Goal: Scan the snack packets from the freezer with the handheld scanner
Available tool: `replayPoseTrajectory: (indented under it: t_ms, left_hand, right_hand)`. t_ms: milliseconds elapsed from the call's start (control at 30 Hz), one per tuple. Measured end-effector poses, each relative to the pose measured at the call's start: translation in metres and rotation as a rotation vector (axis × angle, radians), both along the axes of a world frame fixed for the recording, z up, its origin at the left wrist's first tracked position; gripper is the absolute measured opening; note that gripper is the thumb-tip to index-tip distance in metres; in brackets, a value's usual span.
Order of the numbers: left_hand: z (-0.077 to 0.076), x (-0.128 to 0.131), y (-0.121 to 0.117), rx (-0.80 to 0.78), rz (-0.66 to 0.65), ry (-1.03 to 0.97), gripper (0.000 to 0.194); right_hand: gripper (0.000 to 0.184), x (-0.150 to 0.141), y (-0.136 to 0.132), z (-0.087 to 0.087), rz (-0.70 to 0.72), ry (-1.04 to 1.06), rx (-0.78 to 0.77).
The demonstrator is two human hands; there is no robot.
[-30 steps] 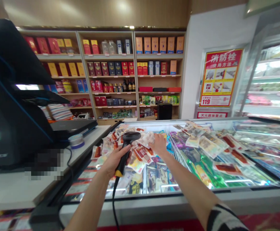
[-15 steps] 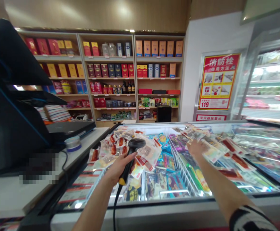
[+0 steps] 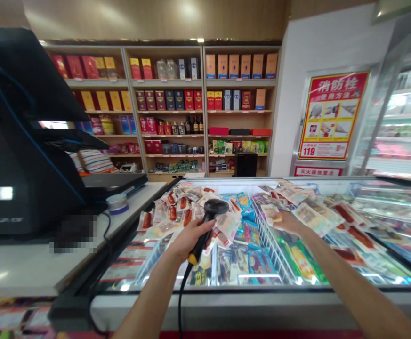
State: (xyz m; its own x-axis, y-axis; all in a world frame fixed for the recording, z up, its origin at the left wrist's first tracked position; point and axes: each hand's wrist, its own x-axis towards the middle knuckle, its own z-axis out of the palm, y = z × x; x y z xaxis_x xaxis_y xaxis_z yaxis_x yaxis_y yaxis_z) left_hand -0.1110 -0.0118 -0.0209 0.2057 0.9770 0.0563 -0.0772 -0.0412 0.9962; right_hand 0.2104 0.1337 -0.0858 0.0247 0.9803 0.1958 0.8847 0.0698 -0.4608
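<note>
My left hand (image 3: 190, 238) is wrapped round the handle of a black barcode scanner (image 3: 205, 230) with a yellow lower end and a trailing cable. The scanner's head points forward over packs of sausages (image 3: 172, 213) heaped on the glass of a chest freezer. On the right, my right hand (image 3: 287, 223) pinches a small clear-and-white food packet (image 3: 270, 213), held over the glass. What is inside that packet is too small to make out. Beside this hand lies a spread of flat sealed food packs (image 3: 317, 218), some with dark red contents.
A dark checkout terminal (image 3: 32, 155) stands on the white counter (image 3: 14, 270) to the left, with a roll of tape (image 3: 117, 203) near it. The chest freezer's front edge (image 3: 233, 301) runs before me. Shelves (image 3: 170, 84) of boxes and bottles line the back wall.
My right hand has drawn back leftwards from the packs with a packet in its fingers. My left hand still grips the scanner. The view has shifted slightly.
</note>
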Motion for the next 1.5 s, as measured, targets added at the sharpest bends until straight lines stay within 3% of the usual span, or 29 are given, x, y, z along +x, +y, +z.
replayPoseTrajectory:
  t_ms: [67,200,367,433,533,667,1500]
  left_hand:
    - [0.0,0.0,-0.001,0.001,0.004,-0.015,0.024]
    - [0.002,-0.002,-0.004,0.011,0.001,-0.012,0.024]
    - [0.004,-0.004,-0.008,0.009,0.003,-0.012,0.025]
    - [0.006,-0.004,-0.01,0.004,0.002,-0.011,0.025]
    - [0.01,-0.004,-0.012,0.002,-0.014,-0.025,0.025]
    - [0.013,-0.003,-0.014,0.004,-0.052,-0.041,0.023]
    - [0.019,0.005,-0.011,-0.028,-0.104,-0.156,0.027]
  right_hand:
    - [0.041,-0.007,0.0,0.003,-0.032,-0.038,-0.086]
    - [0.06,-0.036,-0.002,-0.008,-0.188,-0.154,0.093]
    - [0.056,-0.069,-0.014,-0.023,-0.058,-0.197,0.518]
    - [0.057,-0.076,-0.019,-0.018,-0.019,-0.218,0.684]
    - [0.058,-0.082,-0.024,-0.005,0.033,-0.255,0.793]
    - [0.058,-0.089,-0.027,0.002,0.052,-0.302,0.822]
    - [0.047,-0.111,-0.035,0.006,0.075,-0.344,0.86]
